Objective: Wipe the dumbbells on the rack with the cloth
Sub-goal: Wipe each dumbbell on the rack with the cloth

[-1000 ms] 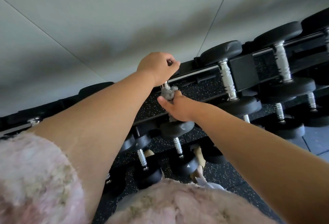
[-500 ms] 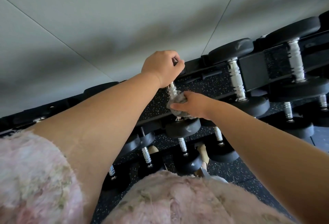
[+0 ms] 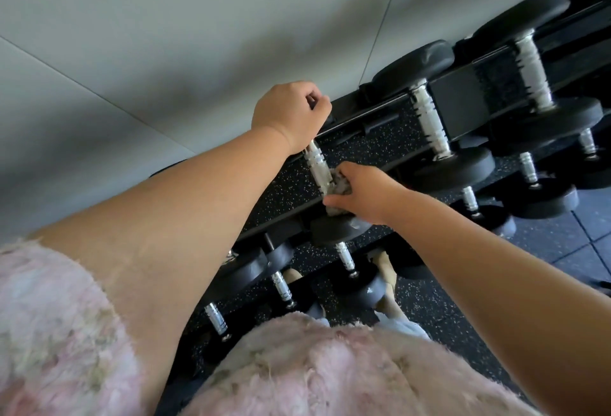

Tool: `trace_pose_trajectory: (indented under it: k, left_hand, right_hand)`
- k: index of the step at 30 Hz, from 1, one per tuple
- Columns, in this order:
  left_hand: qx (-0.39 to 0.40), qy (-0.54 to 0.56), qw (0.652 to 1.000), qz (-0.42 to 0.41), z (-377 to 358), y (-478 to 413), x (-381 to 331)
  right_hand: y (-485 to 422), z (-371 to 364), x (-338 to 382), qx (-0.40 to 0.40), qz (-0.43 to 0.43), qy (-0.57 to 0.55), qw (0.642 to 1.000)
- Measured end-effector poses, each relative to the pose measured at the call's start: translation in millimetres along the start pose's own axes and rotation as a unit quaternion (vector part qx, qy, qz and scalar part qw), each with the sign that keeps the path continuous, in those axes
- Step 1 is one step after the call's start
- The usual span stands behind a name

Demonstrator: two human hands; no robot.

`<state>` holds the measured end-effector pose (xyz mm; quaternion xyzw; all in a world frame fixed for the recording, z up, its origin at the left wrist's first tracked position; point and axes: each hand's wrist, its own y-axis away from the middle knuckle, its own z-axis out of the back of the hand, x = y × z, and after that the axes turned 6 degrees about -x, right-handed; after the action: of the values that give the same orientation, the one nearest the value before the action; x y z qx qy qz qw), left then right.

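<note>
Now our right hand (image 3: 360, 192) squeezes the crumpled grey cloth (image 3: 340, 188) on the shiny metal dumbbell handle (image 3: 318, 167), while our left hand (image 3: 291, 116) curls tight around that dumbbell's far end on the black metal rack (image 3: 463, 98).

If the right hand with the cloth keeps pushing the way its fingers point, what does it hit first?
Probably the knurled handle of the dumbbell; the right hand already presses the cloth against it. Depth is uncertain.

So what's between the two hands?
In the head view, a shiny dumbbell handle runs from the left hand down to the right hand, which presses the cloth against it.
</note>
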<state>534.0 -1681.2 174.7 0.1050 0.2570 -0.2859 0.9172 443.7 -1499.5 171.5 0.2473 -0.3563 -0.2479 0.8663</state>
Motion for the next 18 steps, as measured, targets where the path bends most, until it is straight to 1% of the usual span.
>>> trace_pose_trajectory:
  k: [4,9,11,14,16,18]
  left_hand:
    - [0.000,-0.005,1.000,-0.004,0,0,-2]
    - [-0.001,-0.003,1.000,-0.007,1,2,-2]
    - [0.000,-0.003,1.000,-0.009,2,3,-2]
    - [0.001,-0.003,1.000,-0.004,2,2,-3]
    - [0.003,-0.003,1.000,-0.002,3,3,-3]
    - [0.001,-0.004,1.000,-0.002,3,3,-3]
  right_hand:
    - [13,9,-4,-0.016,-0.030,-0.031,0.999]
    - [2,-12,22,-0.005,0.015,0.051,0.999]
    - [-1,-11,22,-0.006,0.017,0.081,0.997]
    - [3,4,12,-0.006,0.005,0.091,0.996]
    - [7,9,3,-0.029,-0.010,0.095,0.995]
    - [14,10,-5,-0.059,-0.027,0.056,0.996]
